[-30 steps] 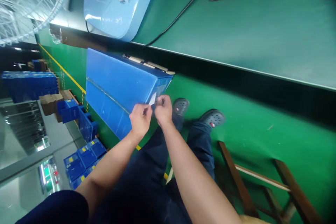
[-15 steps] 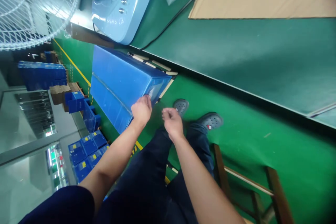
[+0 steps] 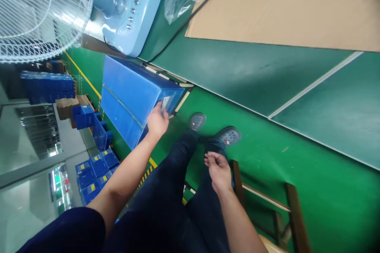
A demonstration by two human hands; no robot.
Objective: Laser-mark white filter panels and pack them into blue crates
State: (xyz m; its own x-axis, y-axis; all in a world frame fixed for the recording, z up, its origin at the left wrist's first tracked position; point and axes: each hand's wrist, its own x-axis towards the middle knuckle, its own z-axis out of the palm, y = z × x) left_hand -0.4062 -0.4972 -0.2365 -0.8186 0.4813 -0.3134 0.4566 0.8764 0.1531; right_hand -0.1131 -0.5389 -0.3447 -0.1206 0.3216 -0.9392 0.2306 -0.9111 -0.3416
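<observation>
A large blue box (image 3: 127, 91) with a strap-like line along its side stands low beside the green table, and a pale label (image 3: 166, 102) is on its near end. My left hand (image 3: 157, 120) is at that end, its fingers apart and the fingertips at the label's edge; whether they press on it I cannot tell. Over my right leg, apart from the box, is my right hand (image 3: 219, 170). Its fingers are curled in toward the thumb, and anything between them is too small or hidden to make out.
A blue fan (image 3: 133, 12) stands on the green table (image 3: 237, 71) with its black cord (image 3: 181, 27), a clear plastic bag (image 3: 178, 0) and a cardboard sheet (image 3: 282, 12). A wooden stool (image 3: 297, 217) is at lower right. Blue bins (image 3: 96, 170) are stacked at left.
My right hand has moved away from the left, toward my body and to the right. My left hand stays by the box's end, its fingers now more spread. The view has shifted slightly.
</observation>
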